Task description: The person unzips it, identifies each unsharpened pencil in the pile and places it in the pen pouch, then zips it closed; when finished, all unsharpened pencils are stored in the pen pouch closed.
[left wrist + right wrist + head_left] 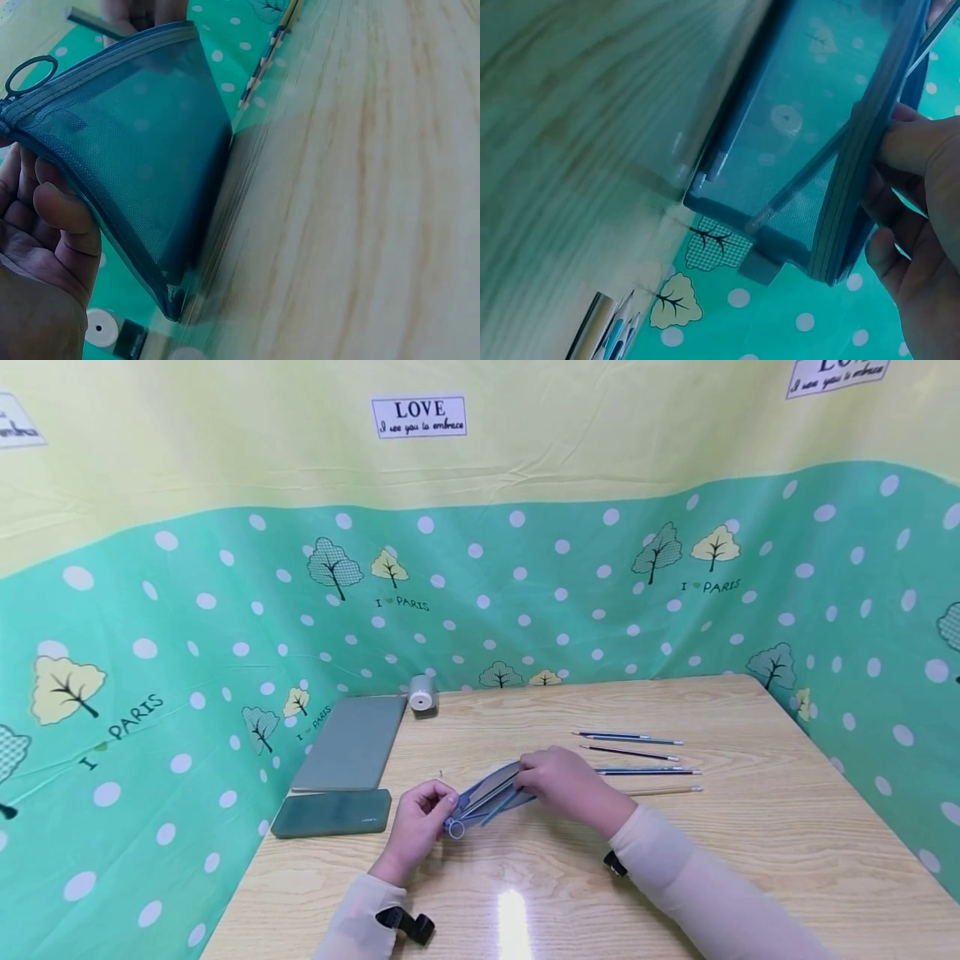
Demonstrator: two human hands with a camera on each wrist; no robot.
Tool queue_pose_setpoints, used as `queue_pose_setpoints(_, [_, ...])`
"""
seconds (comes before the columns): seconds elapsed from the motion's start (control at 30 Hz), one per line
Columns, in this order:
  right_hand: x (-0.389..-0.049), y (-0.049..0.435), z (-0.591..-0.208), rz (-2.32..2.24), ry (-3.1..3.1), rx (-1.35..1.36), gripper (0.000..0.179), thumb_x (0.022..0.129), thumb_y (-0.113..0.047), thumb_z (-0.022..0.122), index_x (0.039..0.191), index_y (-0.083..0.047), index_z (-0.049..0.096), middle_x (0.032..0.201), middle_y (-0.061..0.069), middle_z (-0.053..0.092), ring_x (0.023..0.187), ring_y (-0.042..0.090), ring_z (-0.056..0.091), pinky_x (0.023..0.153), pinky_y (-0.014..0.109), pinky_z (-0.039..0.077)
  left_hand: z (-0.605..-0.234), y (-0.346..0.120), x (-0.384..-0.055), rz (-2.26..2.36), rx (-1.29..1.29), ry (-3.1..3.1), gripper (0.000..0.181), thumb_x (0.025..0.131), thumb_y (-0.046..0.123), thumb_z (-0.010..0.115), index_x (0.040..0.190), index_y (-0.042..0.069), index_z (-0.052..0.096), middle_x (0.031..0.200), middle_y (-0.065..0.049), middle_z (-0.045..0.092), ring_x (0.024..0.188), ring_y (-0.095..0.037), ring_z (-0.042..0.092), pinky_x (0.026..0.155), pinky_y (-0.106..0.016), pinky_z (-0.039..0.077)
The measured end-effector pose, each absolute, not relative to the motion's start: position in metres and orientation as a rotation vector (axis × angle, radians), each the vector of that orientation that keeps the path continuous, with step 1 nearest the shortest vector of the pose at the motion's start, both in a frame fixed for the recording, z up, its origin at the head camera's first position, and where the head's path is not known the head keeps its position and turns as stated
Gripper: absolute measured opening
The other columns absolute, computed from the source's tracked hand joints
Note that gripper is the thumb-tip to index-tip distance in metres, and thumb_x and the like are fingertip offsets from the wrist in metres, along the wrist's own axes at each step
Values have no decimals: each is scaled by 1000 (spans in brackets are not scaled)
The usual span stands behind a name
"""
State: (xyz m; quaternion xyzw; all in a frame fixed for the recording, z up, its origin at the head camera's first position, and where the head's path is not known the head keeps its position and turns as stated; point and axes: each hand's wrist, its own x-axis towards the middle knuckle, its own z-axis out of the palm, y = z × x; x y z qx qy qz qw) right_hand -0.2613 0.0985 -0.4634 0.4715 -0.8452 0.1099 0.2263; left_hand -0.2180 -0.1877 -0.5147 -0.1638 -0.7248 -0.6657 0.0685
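Observation:
A blue mesh zip pencil pouch [501, 781] is held above the table with its top open. My left hand [417, 820] pinches its left end beside the round zipper pull [456, 830]. My right hand [564, 783] reaches into the opening at the other end. Its fingers hold a pencil [804, 176] that slants through the mouth, one end inside and the other sticking out past the zipper [94, 22]. The exact fingertip contact is partly hidden by the rim. More pencils show through the mesh along the bottom of the pouch [727, 142].
Several pencils [633, 752] lie on the wooden table [757, 860] to the right. At the left are a grey notebook [352, 739], a dark green case [332, 813] and a small pencil sharpener [423, 696] by the back edge. A patterned curtain [480, 577] surrounds the table.

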Motion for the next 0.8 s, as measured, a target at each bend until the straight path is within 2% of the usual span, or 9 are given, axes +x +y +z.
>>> queue_pose_setpoints(0.1, [-261,95,-466,207,-2318,1265,12,85,-13,86,89,-23,82,85,-9,66,67,7,59,56,26,43,-515,-188,-218,-2000,-495,-2189,11,101,5,67,93,-2,70,75,-14,61,57,-7,49,45,-21,40])
queue_pose_setpoints(0.27, [-259,90,-471,152,-2322,1189,12,86,-13,84,86,-24,81,82,-10,64,59,5,53,52,25,44,-515,-188,-218,-1985,-518,-2191,11,101,6,67,92,-1,70,75,-3,61,59,-7,49,47,-20,41])
queue_pose_setpoints(0.5, [-258,88,-473,123,-2295,1145,11,87,-14,85,82,-21,79,77,-9,62,56,7,52,49,25,42,-516,-189,-219,-1965,-560,-2185,10,100,5,68,92,-1,71,78,-2,61,62,-7,50,50,-20,41])
queue_pose_setpoints(0.8, [-256,91,-466,209,-2308,1137,15,85,-8,85,80,-17,74,72,-9,58,54,8,50,50,27,41,-517,-189,-220,-1981,-527,-2186,11,100,6,68,92,-1,70,74,-2,60,59,-8,49,47,-21,40])
